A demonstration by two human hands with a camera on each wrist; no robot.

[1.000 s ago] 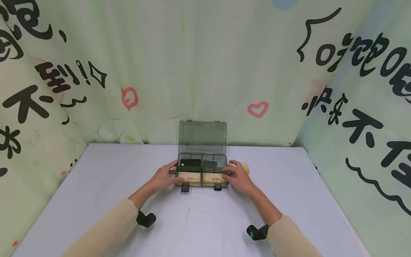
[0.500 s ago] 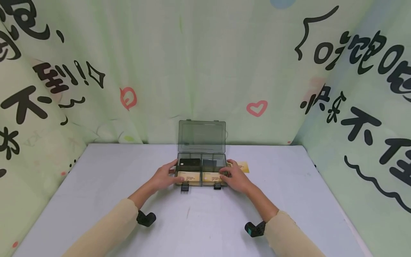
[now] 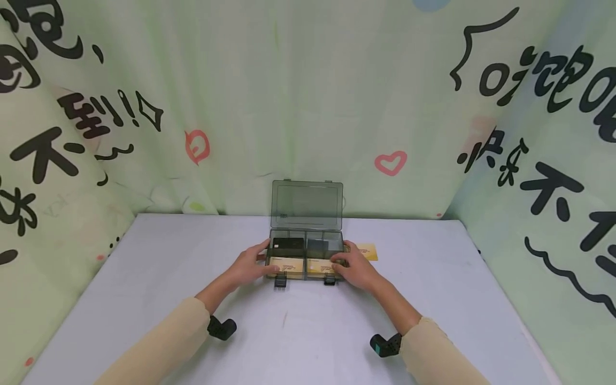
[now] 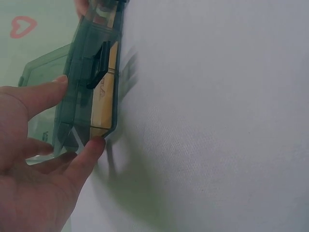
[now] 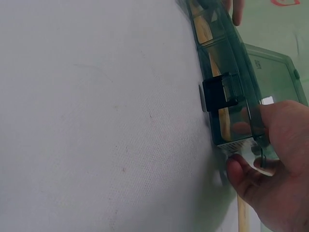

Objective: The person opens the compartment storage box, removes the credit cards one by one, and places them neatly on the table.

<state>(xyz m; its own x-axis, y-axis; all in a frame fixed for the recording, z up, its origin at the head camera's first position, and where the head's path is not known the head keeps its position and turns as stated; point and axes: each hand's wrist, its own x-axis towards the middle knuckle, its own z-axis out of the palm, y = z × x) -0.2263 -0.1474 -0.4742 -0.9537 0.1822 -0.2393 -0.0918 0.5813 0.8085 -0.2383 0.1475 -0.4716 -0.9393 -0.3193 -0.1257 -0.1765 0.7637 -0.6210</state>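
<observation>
A smoky clear plastic storage box (image 3: 305,269) stands on the table with its lid (image 3: 307,205) raised at the back. My left hand (image 3: 247,266) holds its left end, thumb over the front edge and fingers against the side wall. At the opposite end, my right hand (image 3: 358,269) grips the right wall, thumb inside the rim and fingers curled outside. Yellow printed cards (image 3: 287,265) lie in the front left compartment, and similar cards (image 3: 318,267) fill the front right one. Behind them, a black flat item (image 3: 289,244) lies in the back left compartment.
A yellow card (image 3: 368,251) lies on the white table (image 3: 216,235) just right of the box, partly behind my right hand. Two black latches (image 3: 280,280) hang at the box's front. A patterned curtain (image 3: 240,107) rises behind the table.
My right hand has drawn in closer round the box's right end, its fingers less spread. The left hand keeps its hold, and the box stays in place while the view shifts slightly.
</observation>
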